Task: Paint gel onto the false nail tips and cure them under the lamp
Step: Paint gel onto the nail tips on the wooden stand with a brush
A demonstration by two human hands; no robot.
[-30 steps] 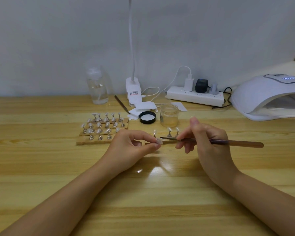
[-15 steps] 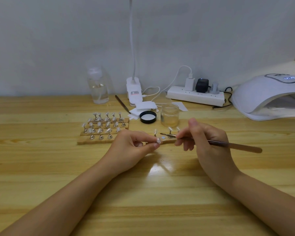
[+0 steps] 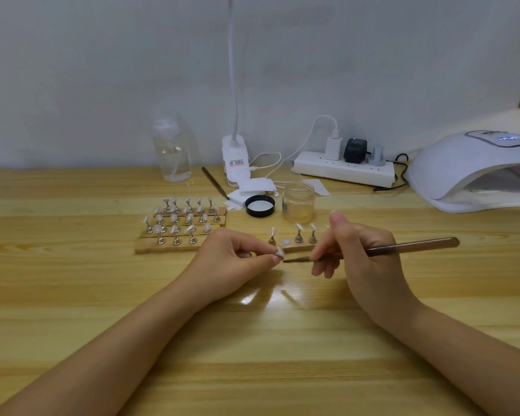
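Painting is underway: left hand [image 3: 237, 259] pinches one nail tip [image 3: 279, 251], right hand [image 3: 364, 253] grips the brush [image 3: 403, 248], while the lamp [image 3: 475, 172] sits far right, curing seemingly not begun.

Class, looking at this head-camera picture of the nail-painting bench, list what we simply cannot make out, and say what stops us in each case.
- Nail tip, head view: mostly hidden by the left hand pinching it; any gel is too small to see.
- Brush: its middle is hidden by the right hand; whether the bristles touch the tip is unclear.
- Curing lamp: cut off by the right edge; the inside is shadowed, the display blurred.
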